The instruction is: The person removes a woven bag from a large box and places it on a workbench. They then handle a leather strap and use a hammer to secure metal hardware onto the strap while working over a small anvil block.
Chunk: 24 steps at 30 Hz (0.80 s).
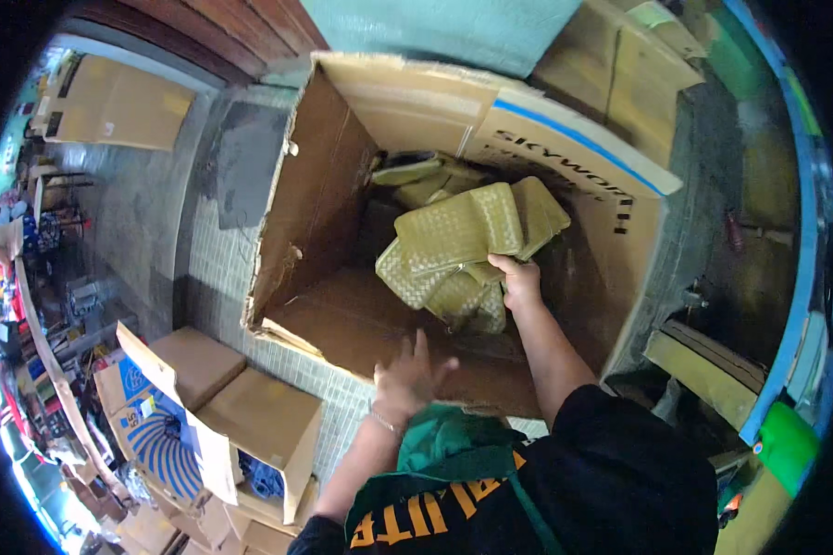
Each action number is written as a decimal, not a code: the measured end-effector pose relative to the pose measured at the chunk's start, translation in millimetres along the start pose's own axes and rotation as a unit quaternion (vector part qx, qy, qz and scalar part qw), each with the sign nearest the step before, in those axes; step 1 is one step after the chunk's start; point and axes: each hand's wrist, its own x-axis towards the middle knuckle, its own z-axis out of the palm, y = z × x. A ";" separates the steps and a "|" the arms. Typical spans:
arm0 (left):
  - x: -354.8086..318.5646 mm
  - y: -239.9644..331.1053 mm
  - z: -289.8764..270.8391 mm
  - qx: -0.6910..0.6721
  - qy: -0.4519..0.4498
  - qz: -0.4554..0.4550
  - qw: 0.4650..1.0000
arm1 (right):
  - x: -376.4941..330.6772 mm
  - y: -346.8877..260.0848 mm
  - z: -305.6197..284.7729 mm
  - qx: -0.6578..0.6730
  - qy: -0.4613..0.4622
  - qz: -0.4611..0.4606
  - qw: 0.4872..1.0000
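Note:
A large cardboard box (329, 324) stands open in front of me, with several flat, rounded, olive-yellow woven pouches inside. My right hand (518, 280) reaches into it, thumb on top and fingers closed on the near edge of one woven pouch (444, 231). Other pouches lie under and around that one, among them another woven pouch (539, 217) to its right. My left hand (409, 377) hovers at the box's near edge, fingers spread, with nothing in it. The fingers under the held pouch are partly hidden.
Smaller open cartons (259, 416) stand at the lower left, with blue-striped and dark blue things in them. Behind the box is a teal wall (435, 32). More cardboard (611, 79) leans at the far right. A bright green object (787, 449) sits at the right edge.

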 end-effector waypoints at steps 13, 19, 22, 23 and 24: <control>-46.8 22.9 6.6 -0.763 -0.030 0.278 0.583 | -212.7 -132.0 -23.2 0.253 -0.143 -0.187 0.938; -131.1 90.6 38.0 -0.658 -0.167 0.423 0.601 | -345.5 -172.4 -106.0 0.220 0.127 -0.428 0.867; -192.6 153.6 95.0 -0.569 -0.273 0.426 0.648 | -440.2 -189.6 -188.2 0.251 0.177 -0.483 0.820; -215.4 176.8 120.8 -0.553 -0.292 0.432 0.650 | -467.2 -192.2 -219.6 0.255 0.191 -0.532 0.785; -235.5 201.6 141.4 -0.523 -0.310 0.452 0.653 | -495.8 -197.3 -247.0 0.262 0.222 -0.541 0.768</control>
